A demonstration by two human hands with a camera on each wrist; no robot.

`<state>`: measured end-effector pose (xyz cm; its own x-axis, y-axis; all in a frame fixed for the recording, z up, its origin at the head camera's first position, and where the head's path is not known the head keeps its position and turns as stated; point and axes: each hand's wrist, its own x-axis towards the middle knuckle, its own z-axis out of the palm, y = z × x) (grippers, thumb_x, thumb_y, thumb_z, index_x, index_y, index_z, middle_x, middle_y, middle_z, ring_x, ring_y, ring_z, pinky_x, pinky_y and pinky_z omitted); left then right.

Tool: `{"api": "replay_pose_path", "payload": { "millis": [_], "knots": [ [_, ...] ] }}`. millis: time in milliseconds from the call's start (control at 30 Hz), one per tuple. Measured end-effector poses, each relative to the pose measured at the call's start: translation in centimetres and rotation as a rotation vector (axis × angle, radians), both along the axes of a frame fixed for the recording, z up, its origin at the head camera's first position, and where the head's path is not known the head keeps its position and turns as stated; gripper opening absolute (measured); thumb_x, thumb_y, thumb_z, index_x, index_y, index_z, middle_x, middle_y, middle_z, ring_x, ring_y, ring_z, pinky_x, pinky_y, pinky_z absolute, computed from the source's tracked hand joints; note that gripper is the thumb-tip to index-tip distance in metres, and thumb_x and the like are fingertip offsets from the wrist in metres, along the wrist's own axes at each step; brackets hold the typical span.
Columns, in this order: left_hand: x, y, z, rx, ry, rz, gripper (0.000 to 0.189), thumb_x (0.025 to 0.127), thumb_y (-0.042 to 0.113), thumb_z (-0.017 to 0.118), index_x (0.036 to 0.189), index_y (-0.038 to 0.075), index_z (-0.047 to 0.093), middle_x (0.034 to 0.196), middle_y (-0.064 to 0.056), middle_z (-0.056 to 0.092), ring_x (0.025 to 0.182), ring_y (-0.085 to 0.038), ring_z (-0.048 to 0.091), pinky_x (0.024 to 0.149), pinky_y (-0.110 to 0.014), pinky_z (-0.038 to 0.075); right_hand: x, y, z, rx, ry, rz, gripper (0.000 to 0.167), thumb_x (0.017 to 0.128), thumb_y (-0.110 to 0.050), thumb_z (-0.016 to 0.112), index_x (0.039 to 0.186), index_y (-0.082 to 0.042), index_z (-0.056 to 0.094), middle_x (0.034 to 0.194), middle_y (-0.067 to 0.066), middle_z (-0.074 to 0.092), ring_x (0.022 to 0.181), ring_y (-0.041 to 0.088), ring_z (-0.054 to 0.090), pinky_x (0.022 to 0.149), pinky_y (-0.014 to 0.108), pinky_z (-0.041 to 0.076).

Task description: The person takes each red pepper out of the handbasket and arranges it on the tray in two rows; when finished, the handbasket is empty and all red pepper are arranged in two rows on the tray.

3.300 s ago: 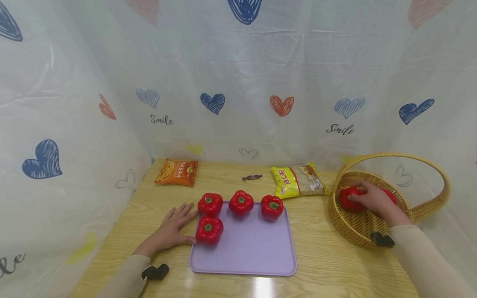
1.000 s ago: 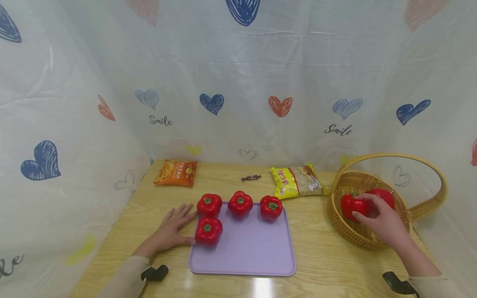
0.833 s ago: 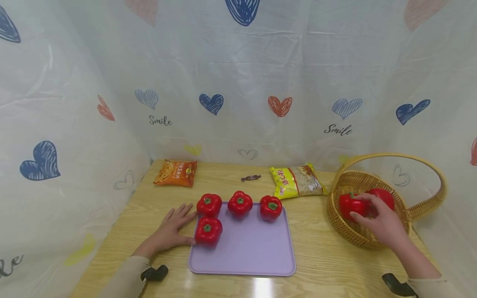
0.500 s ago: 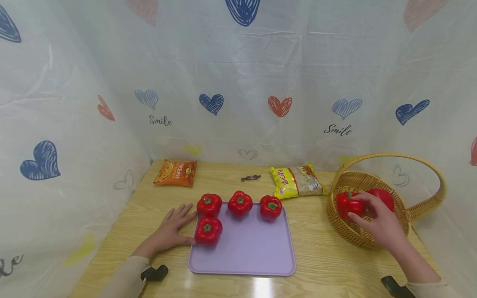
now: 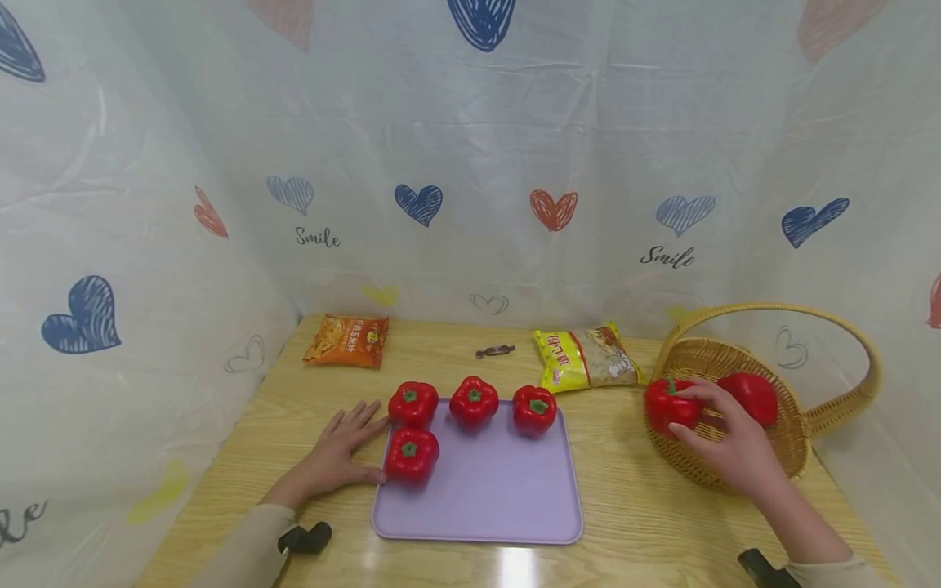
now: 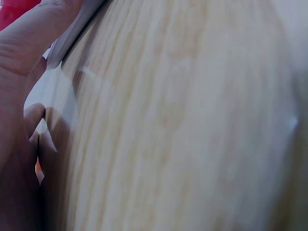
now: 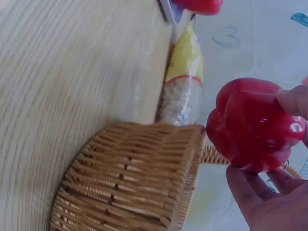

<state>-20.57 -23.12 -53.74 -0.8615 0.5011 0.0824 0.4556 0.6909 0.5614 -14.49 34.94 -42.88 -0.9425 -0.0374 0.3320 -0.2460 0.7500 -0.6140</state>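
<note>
My right hand (image 5: 728, 441) grips a red bell pepper (image 7: 252, 125) between thumb and fingers, over the left rim of the wicker basket (image 5: 790, 433). Another red bell pepper (image 5: 751, 398) lies inside the basket. My left hand (image 5: 341, 453) rests with fingers spread on the table, its thumb at the left edge of the lilac tray (image 5: 507, 498). Several red bell peppers stand on the tray: one at the front left (image 5: 413, 467), one at the back left corner (image 5: 403, 408), one at the back middle (image 5: 470, 412) and one at the back right (image 5: 531, 418).
An orange snack bag (image 5: 349, 341) lies at the back left of the table. A small wrapped candy (image 5: 496, 351) and a yellow snack bag (image 5: 588, 358) lie behind the tray. The basket's tall handle (image 5: 845, 327) arches over its right side. A heart-printed curtain (image 5: 500, 269) hangs behind.
My right hand reached into the basket, took hold of a pepper, and has brought it up and left to the basket's rim. The left hand has stayed in place.
</note>
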Motion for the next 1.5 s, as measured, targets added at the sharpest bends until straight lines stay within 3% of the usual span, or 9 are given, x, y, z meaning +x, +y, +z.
{"api": "replay_pose_path", "payload": {
  "millis": [367,767,967,1100,1500],
  "knots": [
    [-0.1,0.0,0.0,0.006,0.002,-0.007,0.093,0.077,0.058,0.081,0.152,0.014,0.05,0.163,-0.021,0.03,0.152,-0.047,0.015,0.119,-0.068,0.003,-0.1,-1.8,-1.2,-0.09,0.018,0.089,0.043,0.082,-0.004,0.085,0.117,-0.006,0.061,0.139,0.02,0.055,0.114,-0.016,0.046,0.086,0.004,0.047],
    [-0.1,-0.1,-0.1,0.005,0.004,-0.008,0.093,0.077,0.059,0.081,0.152,0.015,0.049,0.164,-0.02,0.029,0.152,-0.048,0.015,0.119,-0.068,0.003,-0.1,-4.2,-2.6,-0.15,0.029,0.174,0.047,0.079,0.001,0.086,0.117,-0.007,0.06,0.14,0.016,0.054,0.121,-0.016,0.042,0.088,0.005,0.047],
    [-0.1,-0.1,-0.2,0.007,0.008,-0.012,0.093,0.077,0.059,0.081,0.153,0.015,0.049,0.164,-0.02,0.029,0.152,-0.048,0.015,0.118,-0.069,0.003,-0.2,-5.3,-2.9,-0.135,0.049,0.201,0.045,0.079,0.0,0.086,0.115,-0.01,0.061,0.14,0.016,0.056,0.115,-0.013,0.051,0.092,0.009,0.048],
    [-0.1,-0.1,-0.2,0.008,0.008,-0.011,0.093,0.076,0.058,0.081,0.153,0.016,0.049,0.164,-0.02,0.029,0.152,-0.048,0.015,0.118,-0.069,0.003,-0.3,-6.0,-3.3,-0.155,0.062,0.239,0.046,0.078,0.001,0.086,0.114,-0.011,0.061,0.14,0.016,0.056,0.118,-0.011,0.051,0.095,0.01,0.048],
    [-0.1,-0.1,-0.2,0.003,0.012,-0.009,0.093,0.076,0.059,0.081,0.152,0.016,0.049,0.164,-0.02,0.03,0.151,-0.048,0.016,0.118,-0.069,0.004,-0.3,-8.2,-3.6,-0.195,-0.018,0.305,0.043,0.082,-0.01,0.087,0.116,-0.017,0.061,0.141,0.009,0.057,0.126,-0.003,0.05,0.096,0.019,0.05]
  ]
}}
